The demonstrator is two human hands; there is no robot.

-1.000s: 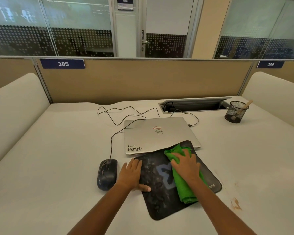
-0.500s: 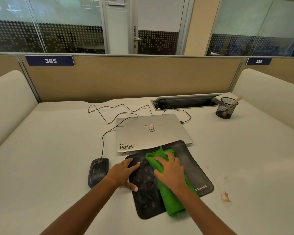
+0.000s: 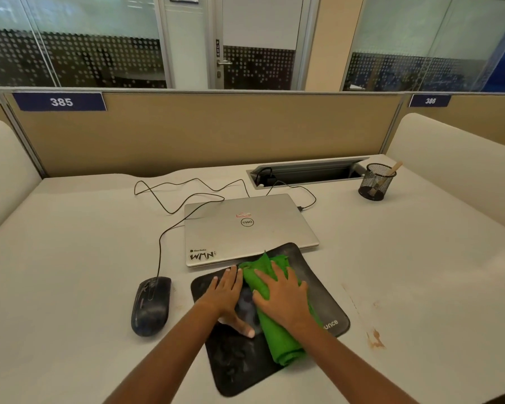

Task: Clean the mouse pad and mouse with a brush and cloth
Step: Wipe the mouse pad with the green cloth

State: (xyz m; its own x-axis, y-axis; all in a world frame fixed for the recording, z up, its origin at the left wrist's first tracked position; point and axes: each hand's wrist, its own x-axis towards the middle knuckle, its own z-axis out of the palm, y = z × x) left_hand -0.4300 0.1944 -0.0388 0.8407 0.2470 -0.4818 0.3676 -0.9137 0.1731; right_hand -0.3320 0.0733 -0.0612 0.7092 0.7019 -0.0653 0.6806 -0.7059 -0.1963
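Observation:
A black mouse pad (image 3: 239,365) lies on the desk in front of me, its far edge resting on a closed laptop. My right hand (image 3: 283,298) presses flat on a folded green cloth (image 3: 283,342) that lies along the pad. My left hand (image 3: 226,295) lies flat on the pad's left part, fingers spread, touching the cloth's left edge. A dark wired mouse (image 3: 150,304) sits on the desk left of the pad, apart from both hands. A wooden-handled brush (image 3: 387,177) stands in a mesh cup at the back right.
The silver laptop (image 3: 245,228) lies closed behind the pad, its cable looping over the desk. A black mesh cup (image 3: 375,182) stands next to an open cable tray (image 3: 306,173). A brown stain (image 3: 375,339) marks the desk right of the pad. Padded partitions flank both sides.
My right hand has slid the green cloth leftward across the pad toward my left hand. The left hand has shifted further onto the pad. The view has moved closer.

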